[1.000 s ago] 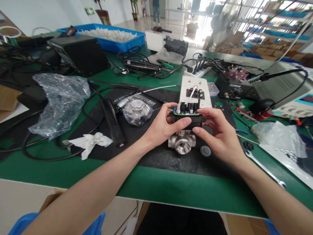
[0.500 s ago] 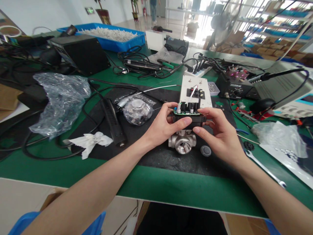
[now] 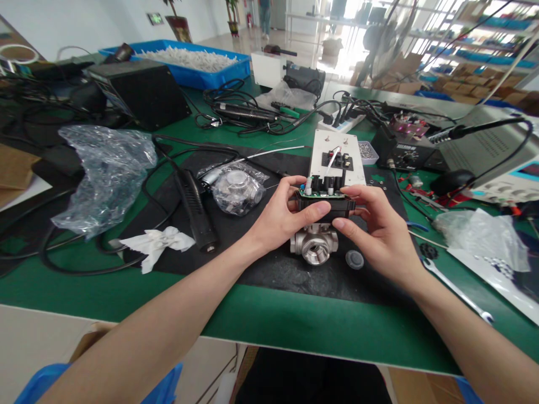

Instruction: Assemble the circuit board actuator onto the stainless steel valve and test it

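Observation:
A black valve actuator housing (image 3: 326, 209) sits on top of a steel ball valve (image 3: 315, 246), whose threaded port faces me. A green circuit board (image 3: 322, 194) with tall components shows at the housing's upper side. My left hand (image 3: 290, 213) grips the housing from the left, its thumb across the front. From the other side my right hand (image 3: 374, 227) holds it too, fingertips at the board's right edge and thumb low on the front. Right of the valve lies a round grey cap (image 3: 354, 259). Behind the board stands a pale metal plate (image 3: 337, 154) with a switch block.
A bagged valve (image 3: 238, 191) and a black electric screwdriver (image 3: 196, 210) lie to the left, near crumpled tissue (image 3: 158, 244) and plastic wrap (image 3: 103, 177). A wrench (image 3: 457, 289) lies at the right. Behind are a soldering station (image 3: 404, 148), a power strip (image 3: 342, 116) and a blue tray (image 3: 229, 70).

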Available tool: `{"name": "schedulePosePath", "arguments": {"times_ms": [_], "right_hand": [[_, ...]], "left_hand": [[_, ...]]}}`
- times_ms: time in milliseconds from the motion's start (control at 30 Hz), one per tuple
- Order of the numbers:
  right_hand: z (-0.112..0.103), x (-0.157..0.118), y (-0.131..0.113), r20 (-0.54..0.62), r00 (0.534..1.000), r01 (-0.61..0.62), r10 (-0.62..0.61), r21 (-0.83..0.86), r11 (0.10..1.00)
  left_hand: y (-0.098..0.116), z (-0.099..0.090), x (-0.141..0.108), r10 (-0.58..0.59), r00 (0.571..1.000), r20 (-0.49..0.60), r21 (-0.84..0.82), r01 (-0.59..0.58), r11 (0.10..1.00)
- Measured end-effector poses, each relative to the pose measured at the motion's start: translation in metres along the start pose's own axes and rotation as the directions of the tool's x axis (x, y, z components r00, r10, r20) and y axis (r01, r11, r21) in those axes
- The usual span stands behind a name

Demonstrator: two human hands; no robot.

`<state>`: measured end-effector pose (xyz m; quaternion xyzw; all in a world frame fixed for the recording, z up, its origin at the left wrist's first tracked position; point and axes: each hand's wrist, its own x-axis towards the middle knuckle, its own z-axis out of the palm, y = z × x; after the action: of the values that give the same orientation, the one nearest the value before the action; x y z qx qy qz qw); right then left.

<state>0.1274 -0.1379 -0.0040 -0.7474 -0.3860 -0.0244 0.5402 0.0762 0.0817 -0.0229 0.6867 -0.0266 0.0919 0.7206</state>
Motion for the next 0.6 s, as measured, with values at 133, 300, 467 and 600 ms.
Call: {"name": "schedulePosePath", "arguments": {"times_ms": [133,300,467,600], "right_hand": [[0.0001,0.0,0.0008,0.001,1.0,-0.002,0.002,-0.001,1.0],[0.0001,-0.001,0.0008,0.0,1.0,-0.007,0.007,0.0,1.0],[0.0002,-0.001,0.0009,0.001,1.0,-0.006,0.006,0.0,1.0],[0.0003,-0.0005,0.0012,0.001,1.0,-0.005,0.005,-0.006,1.0]], "left_hand": [[-0.0006,-0.0001,0.0005,0.003,1.0,-0.006,0.005,-0.003,1.0],[-0.0007,-0.0001,0.0,-0.004,1.0,-0.004,0.01,0.004,1.0],[-0.0005,0.0003,-0.0003,-0.006,1.0,-0.006,0.006,0.006,1.0],[-0.0009,-0.0001,-0.0003,-0.004,1.0,0.003,0.003,0.004,1.0]]}}
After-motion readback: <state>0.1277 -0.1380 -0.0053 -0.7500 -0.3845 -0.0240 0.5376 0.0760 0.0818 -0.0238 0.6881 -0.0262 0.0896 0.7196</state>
